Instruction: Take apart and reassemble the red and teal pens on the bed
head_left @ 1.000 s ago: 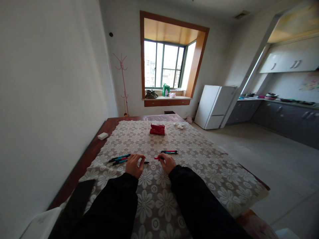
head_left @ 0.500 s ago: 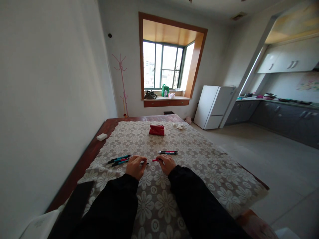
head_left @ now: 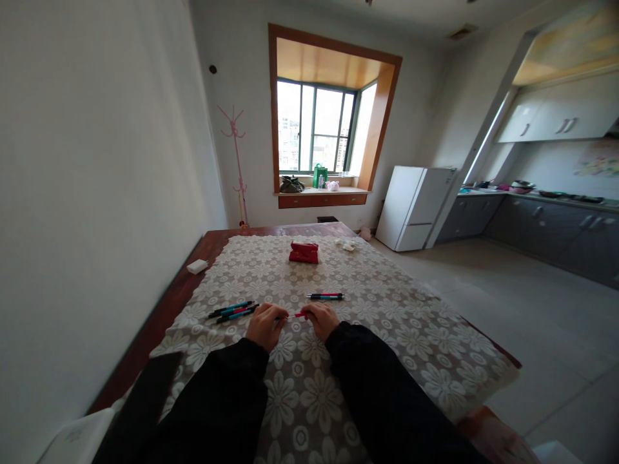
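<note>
- Left hand (head_left: 264, 325), head view: shifted slightly toward the right hand (head_left: 324, 320) since the earlier frame; the visible gap between the fingertips is narrower.
- Red piece (head_left: 299, 314): at the right fingertips, pointing leftward to the left hand; long axis roughly crosswise. The right hand is nearer.
- Pale rod (head_left: 291, 316): spans the short gap from red piece to left fingertips, nearly in line.
- Grips: right thumb and fingers pinch the red piece; left ones appear to pinch the rod's other end.
- Appearance: red piece slim, bright; rod thin, whitish, fine detail unresolved.
- Surroundings: pens (head_left: 232, 310) beside the left hand, on the cloth (head_left: 300, 386).
</note>
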{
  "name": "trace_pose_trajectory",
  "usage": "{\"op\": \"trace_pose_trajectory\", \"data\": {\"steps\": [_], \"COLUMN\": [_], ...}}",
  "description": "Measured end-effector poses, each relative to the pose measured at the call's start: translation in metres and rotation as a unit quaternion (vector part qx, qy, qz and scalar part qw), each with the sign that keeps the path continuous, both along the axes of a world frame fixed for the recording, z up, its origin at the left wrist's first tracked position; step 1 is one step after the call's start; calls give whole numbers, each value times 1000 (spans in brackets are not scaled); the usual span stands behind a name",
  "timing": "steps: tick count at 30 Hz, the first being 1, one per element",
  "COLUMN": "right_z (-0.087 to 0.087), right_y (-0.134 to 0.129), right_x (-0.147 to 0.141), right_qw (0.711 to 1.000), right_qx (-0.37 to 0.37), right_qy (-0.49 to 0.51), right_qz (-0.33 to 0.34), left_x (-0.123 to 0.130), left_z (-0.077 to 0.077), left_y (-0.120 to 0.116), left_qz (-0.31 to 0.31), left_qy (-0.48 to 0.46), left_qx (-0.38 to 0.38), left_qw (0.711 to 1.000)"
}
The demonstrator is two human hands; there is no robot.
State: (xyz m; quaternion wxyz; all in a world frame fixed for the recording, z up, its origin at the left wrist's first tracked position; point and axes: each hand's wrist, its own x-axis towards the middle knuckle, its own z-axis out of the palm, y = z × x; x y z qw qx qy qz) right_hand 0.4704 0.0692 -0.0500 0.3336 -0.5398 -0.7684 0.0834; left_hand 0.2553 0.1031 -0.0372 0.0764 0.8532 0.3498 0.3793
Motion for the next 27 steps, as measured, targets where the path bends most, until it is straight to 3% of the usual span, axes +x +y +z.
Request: {"op": "trace_pose_trajectory", "data": {"steps": [6, 13, 19, 24, 27], "right_z": [-6, -8, -3, -5, -8], "right_y": [2, 5, 5, 7, 8], "right_x": [0, -2, -3, -1, 1], "right_qw": [1000, 989, 971, 975, 981], "right_qx": [-7, -34, -30, -16, -4], "right_qy": [-5, 137, 237, 222, 190], "right_qz": [21, 36, 26, -5, -32], "left_x": [0, 1, 0, -2, -4], "left_z": [2, 7, -1, -12, -14], "left_y": [-1, -3, 2, 9, 13], "left_qz": [12, 31, 39, 86, 106], "left_qy": [-23, -85, -3, 86, 69], "left_qx": [4, -1, -18, -64, -83], "left_qw": [1000, 996, 999, 991, 988]}}
